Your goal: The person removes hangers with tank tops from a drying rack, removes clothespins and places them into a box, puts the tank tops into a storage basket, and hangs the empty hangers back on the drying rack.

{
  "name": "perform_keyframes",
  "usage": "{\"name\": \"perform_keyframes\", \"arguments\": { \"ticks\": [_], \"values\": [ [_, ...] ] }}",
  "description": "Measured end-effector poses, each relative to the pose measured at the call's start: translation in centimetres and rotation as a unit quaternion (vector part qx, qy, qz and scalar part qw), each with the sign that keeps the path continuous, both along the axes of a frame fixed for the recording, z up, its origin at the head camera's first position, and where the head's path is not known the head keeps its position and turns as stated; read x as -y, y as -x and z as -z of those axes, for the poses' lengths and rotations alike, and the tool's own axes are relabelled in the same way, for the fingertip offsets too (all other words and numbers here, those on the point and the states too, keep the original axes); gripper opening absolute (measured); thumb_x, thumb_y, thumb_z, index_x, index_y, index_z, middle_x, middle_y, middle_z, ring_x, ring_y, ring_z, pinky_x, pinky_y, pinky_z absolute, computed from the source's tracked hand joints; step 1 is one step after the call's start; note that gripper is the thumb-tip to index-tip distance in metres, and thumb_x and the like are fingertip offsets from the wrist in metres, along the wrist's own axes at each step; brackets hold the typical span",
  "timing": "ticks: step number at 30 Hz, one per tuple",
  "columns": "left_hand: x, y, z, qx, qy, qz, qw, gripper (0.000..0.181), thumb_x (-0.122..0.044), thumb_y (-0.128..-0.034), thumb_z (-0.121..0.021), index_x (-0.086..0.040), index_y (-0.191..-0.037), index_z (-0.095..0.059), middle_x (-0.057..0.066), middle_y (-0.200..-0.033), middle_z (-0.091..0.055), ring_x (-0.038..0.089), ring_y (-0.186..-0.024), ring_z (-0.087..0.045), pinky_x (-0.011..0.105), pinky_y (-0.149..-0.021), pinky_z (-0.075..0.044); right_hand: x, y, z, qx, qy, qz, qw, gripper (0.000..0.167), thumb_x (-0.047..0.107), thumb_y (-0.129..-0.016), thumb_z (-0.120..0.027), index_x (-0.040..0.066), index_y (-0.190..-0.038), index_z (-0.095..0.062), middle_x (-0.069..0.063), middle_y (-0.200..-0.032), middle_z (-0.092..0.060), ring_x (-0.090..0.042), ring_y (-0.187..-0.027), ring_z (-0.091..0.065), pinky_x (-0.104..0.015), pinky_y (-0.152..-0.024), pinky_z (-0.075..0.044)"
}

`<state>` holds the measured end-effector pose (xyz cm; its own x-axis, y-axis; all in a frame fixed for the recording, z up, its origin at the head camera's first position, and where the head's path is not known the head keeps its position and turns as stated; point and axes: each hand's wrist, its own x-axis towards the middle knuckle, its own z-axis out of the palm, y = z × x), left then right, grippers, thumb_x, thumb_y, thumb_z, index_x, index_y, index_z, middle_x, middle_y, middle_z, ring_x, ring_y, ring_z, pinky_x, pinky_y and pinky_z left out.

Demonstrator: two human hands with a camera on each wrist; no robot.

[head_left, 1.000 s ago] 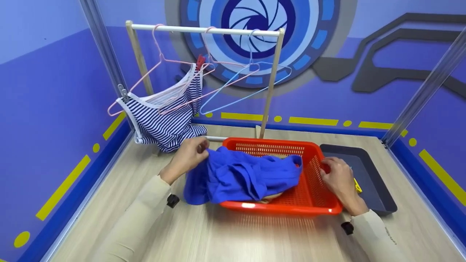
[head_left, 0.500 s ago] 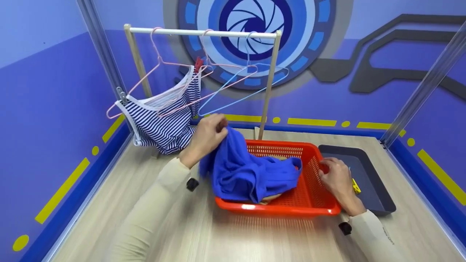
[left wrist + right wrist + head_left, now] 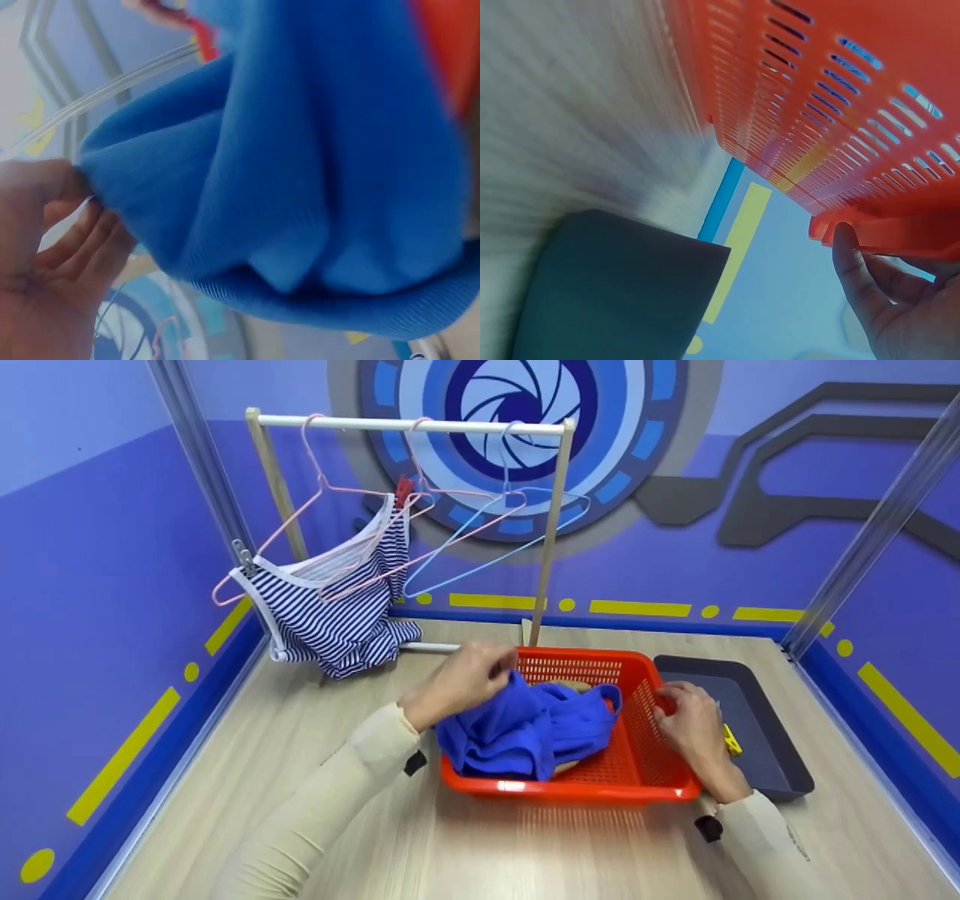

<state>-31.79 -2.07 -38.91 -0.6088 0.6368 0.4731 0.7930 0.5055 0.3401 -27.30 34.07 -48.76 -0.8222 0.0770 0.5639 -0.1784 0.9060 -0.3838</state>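
My left hand (image 3: 466, 679) pinches an edge of the blue cloth (image 3: 517, 731) above the left part of the red basket (image 3: 570, 791). In the left wrist view the thumb and fingertips of the left hand (image 3: 60, 255) hold a corner of the blue cloth (image 3: 285, 165), which hangs in folds. My right hand (image 3: 696, 727) grips the basket's right rim; the right wrist view shows the fingers of this hand (image 3: 900, 300) at the rim of the basket (image 3: 907, 232). Beneath the blue cloth, some tan cloth (image 3: 574, 685) shows in the basket.
Behind stands a rack (image 3: 412, 424) with two pink hangers and a blue hanger (image 3: 495, 559). A striped garment (image 3: 322, 615) hangs at its left, held by a red clip (image 3: 403, 491) and a grey clip. A dark tray (image 3: 765, 735) with a yellow clip (image 3: 731, 740) lies right of the basket.
My left hand has moved right, rising and then lowering, and has drawn the blue cloth's left part from outside the basket to over it. My right hand has stayed at the rim.
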Motion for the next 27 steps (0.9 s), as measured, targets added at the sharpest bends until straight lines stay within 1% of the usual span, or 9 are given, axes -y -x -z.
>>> {"name": "perform_keyframes", "arguments": {
  "ticks": [2, 4, 9, 12, 17, 20, 23, 25, 27],
  "values": [
    [0.4, -0.2, 0.4, 0.019, 0.019, 0.006, 0.9996, 0.007, -0.006, -0.0884, -0.063, -0.007, -0.094, -0.066, 0.005, -0.089, -0.068, 0.016, -0.082, -0.063, 0.030, -0.077, -0.055, 0.0, 0.0, 0.0, 0.000, 0.000, -0.001, 1.0000, 0.026, -0.001, -0.075, -0.074, -0.006, -0.100, -0.073, -0.025, -0.104, -0.070, -0.045, -0.096, -0.063, -0.058, -0.086, -0.051],
    [1.1, -0.3, 0.5, 0.036, 0.019, 0.003, 0.9992, 0.012, -0.009, -0.0897, -0.064, -0.007, -0.101, -0.067, 0.006, -0.095, -0.070, 0.018, -0.087, -0.065, 0.031, -0.082, -0.056, 0.1, 0.0, 0.1, 0.000, 0.000, -0.002, 1.0000, 0.026, -0.001, -0.075, -0.074, -0.006, -0.100, -0.073, -0.025, -0.104, -0.070, -0.045, -0.096, -0.063, -0.058, -0.086, -0.051],
    [3.8, 0.2, 0.4, 0.075, -0.008, -0.039, 0.9964, 0.031, -0.018, -0.0898, -0.066, -0.005, -0.118, -0.064, 0.011, -0.112, -0.069, 0.026, -0.102, -0.066, 0.040, -0.093, -0.054, 0.1, 0.0, 0.1, 0.001, 0.002, 0.000, 1.0000, 0.026, 0.000, -0.076, -0.074, -0.006, -0.100, -0.072, -0.025, -0.105, -0.069, -0.045, -0.097, -0.063, -0.058, -0.086, -0.051],
    [5.7, 1.0, 1.1, 0.103, -0.010, -0.058, 0.9930, 0.046, -0.025, -0.0895, -0.068, -0.006, -0.130, -0.058, 0.012, -0.127, -0.063, 0.029, -0.114, -0.064, 0.043, -0.101, -0.050, 0.1, 0.0, 0.1, 0.004, 0.003, 0.002, 1.0000, 0.025, 0.000, -0.077, -0.073, -0.007, -0.101, -0.072, -0.025, -0.105, -0.069, -0.044, -0.096, -0.063, -0.059, -0.086, -0.051],
    [8.0, 1.9, 3.5, 0.162, 0.035, -0.068, 0.9838, 0.073, -0.042, -0.0872, -0.069, -0.013, -0.148, -0.042, 0.012, -0.149, -0.047, 0.032, -0.135, -0.048, 0.048, -0.114, -0.037, 0.0, 0.0, -0.1, 0.003, 0.000, 0.002, 1.0000, 0.025, 0.000, -0.076, -0.072, -0.007, -0.101, -0.072, -0.025, -0.105, -0.069, -0.044, -0.096, -0.063, -0.060, -0.086, -0.051],
    [8.6, 2.2, 5.3, 0.203, 0.051, -0.067, 0.9754, 0.083, -0.044, -0.0846, -0.071, -0.018, -0.153, -0.032, 0.014, -0.154, -0.039, 0.034, -0.140, -0.040, 0.051, -0.116, -0.033, 0.0, 0.0, -0.1, 0.002, -0.001, 0.002, 1.0000, 0.026, -0.001, -0.076, -0.072, -0.007, -0.100, -0.072, -0.025, -0.105, -0.069, -0.044, -0.096, -0.063, -0.060, -0.085, -0.050],
    [8.5, 2.4, 6.7, 0.230, 0.036, -0.066, 0.9702, 0.084, -0.034, -0.0838, -0.073, -0.019, -0.154, -0.029, 0.018, -0.154, -0.037, 0.036, -0.137, -0.042, 0.051, -0.114, -0.034, 0.0, -0.1, -0.1, 0.007, 0.001, 0.004, 1.0000, 0.025, 0.001, -0.077, -0.072, -0.007, -0.101, -0.071, -0.025, -0.106, -0.069, -0.044, -0.097, -0.063, -0.060, -0.086, -0.050],
    [8.3, 2.4, 7.4, 0.228, 0.020, -0.071, 0.9709, 0.079, -0.028, -0.0836, -0.074, -0.016, -0.151, -0.034, 0.020, -0.148, -0.041, 0.036, -0.131, -0.047, 0.051, -0.111, -0.039, 0.1, -0.1, -0.1, 0.012, 0.002, 0.005, 0.9999, 0.025, 0.002, -0.078, -0.072, -0.006, -0.101, -0.071, -0.025, -0.107, -0.069, -0.045, -0.098, -0.063, -0.060, -0.086, -0.050],
    [8.0, 2.3, 7.7, 0.214, 0.001, -0.076, 0.9739, 0.067, -0.025, -0.0850, -0.073, -0.013, -0.143, -0.043, 0.019, -0.141, -0.047, 0.034, -0.125, -0.051, 0.049, -0.107, -0.042, 0.1, -0.1, -0.1, 0.014, 0.003, 0.004, 0.9999, 0.025, 0.002, -0.078, -0.072, -0.006, -0.101, -0.071, -0.026, -0.107, -0.069, -0.045, -0.098, -0.062, -0.061, -0.087, -0.050]
  ]
}}
